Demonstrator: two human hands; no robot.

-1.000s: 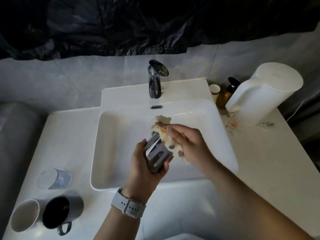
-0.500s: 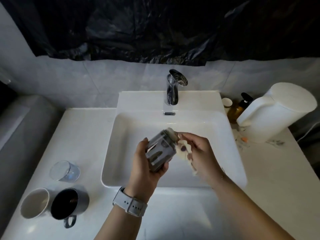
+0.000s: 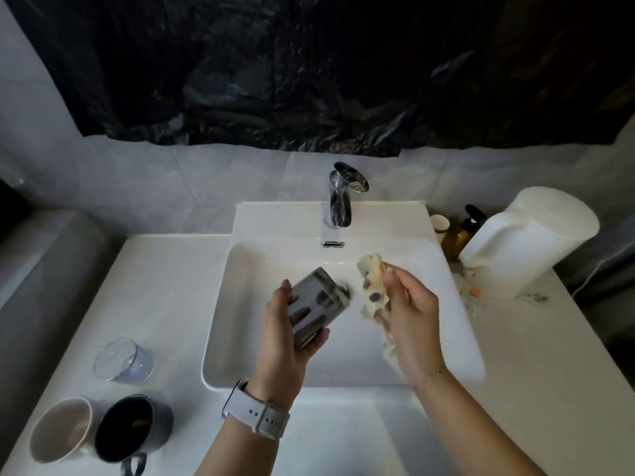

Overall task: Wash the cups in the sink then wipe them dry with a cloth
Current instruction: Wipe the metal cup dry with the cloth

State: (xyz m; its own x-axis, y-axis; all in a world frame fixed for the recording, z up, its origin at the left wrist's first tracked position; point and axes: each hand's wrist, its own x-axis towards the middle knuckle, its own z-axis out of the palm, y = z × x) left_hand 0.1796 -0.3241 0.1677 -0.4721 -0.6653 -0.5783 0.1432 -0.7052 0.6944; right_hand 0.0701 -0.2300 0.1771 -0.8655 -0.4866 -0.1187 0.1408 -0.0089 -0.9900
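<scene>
Over the white sink (image 3: 457, 338), my left hand (image 3: 281, 341) grips a grey patterned cup (image 3: 314, 305), tilted with its mouth pointing away to the upper right. My right hand (image 3: 412, 321) holds a pale spotted cloth (image 3: 372, 286) just right of the cup, a small gap between them. On the counter at the left stand a clear glass (image 3: 123, 360), a white cup (image 3: 62, 429) and a dark mug with a handle (image 3: 132, 431). The chrome faucet (image 3: 340, 201) rises behind the basin; no water runs from it.
A white kettle (image 3: 529, 242) stands on the counter right of the sink, with an amber pump bottle (image 3: 458, 235) and a small white pot (image 3: 439, 223) beside it. Small scraps lie near the kettle's base. Black plastic sheeting covers the wall above.
My right hand has pulled the cloth off the cup and moved right, opening a gap. The left hand keeps hold of the cup. The view has tilted up.
</scene>
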